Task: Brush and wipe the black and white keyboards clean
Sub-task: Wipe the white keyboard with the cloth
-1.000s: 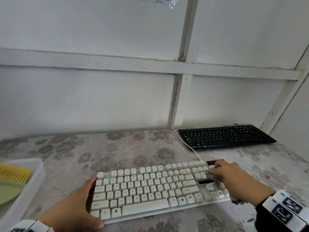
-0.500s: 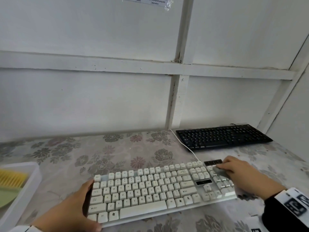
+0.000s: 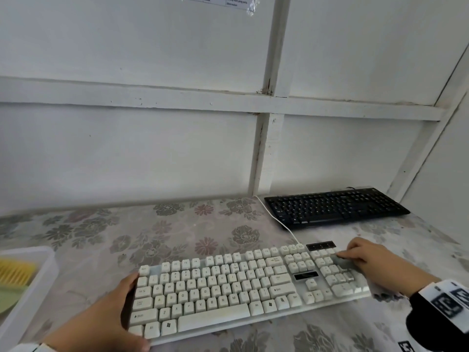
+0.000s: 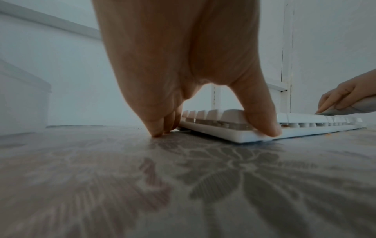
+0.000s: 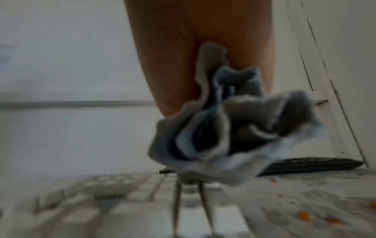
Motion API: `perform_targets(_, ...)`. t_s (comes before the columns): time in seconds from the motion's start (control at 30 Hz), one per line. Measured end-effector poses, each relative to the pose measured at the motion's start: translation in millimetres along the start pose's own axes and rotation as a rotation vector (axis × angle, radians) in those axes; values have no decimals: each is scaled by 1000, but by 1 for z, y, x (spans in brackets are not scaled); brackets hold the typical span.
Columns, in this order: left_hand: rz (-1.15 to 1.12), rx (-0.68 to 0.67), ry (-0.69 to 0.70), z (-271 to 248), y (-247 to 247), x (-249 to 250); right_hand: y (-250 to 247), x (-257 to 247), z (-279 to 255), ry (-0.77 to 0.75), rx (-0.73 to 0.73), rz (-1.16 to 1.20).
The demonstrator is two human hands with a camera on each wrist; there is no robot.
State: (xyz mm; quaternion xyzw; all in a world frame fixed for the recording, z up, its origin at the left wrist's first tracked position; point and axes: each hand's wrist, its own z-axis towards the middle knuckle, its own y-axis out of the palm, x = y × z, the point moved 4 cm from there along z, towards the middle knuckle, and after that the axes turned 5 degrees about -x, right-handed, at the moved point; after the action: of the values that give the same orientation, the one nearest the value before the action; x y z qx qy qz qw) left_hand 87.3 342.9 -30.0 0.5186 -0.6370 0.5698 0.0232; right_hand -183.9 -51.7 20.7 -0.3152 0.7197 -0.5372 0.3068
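A floral-patterned cloth covers the bench [image 3: 177,232]. At its left edge sits a translucent plastic tray [image 3: 38,280] holding a yellow brush [image 3: 15,271] and something pale green, only partly in view. The black keyboard [image 3: 335,208] lies at the back right, close to the white panelled wall [image 3: 152,148], well apart from the hands. A white cable [image 3: 279,222] runs from the white keyboard past the black one's left end toward the wall. Small orange crumbs [image 5: 303,215] dot the bench just right of the white keyboard.

The white keyboard [image 3: 241,285] lies flat near the front of the bench, its long axis running left to right and angled slightly, the right end farther from the person; the space bar faces the person.

The left hand [image 3: 101,318] holds the keyboard's left end, thumb [image 4: 262,119] pressed on the front corner and fingertips [image 4: 160,128] down on the bench beside the frame. The right hand [image 3: 375,262] grips a bunched grey cloth [image 5: 234,133] and presses it onto the number-pad keys at the right end; its grip is closed around the cloth.
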Motion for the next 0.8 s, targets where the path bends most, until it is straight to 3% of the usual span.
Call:
perform_targets(0.13, 5, -5, -14, -2, -1, 3, -8, -9, 7, -18, 93, 23)
perform_targets(0.3, 6, -5, -27, -3, -2, 4, 5, -35, 5, -165, -5, 69)
perform_targets(0.47, -26, -11, -24, -5, -3, 8, 4, 15, 7, 57, 34, -61)
perform_targets(0.57, -23, -9, -33, -7, -3, 10, 7, 30, 10, 112, 32, -122)
perform_targets(0.8, -120, -78, -46, -10, -5, 26, 5, -4, 6, -61, 166, 26)
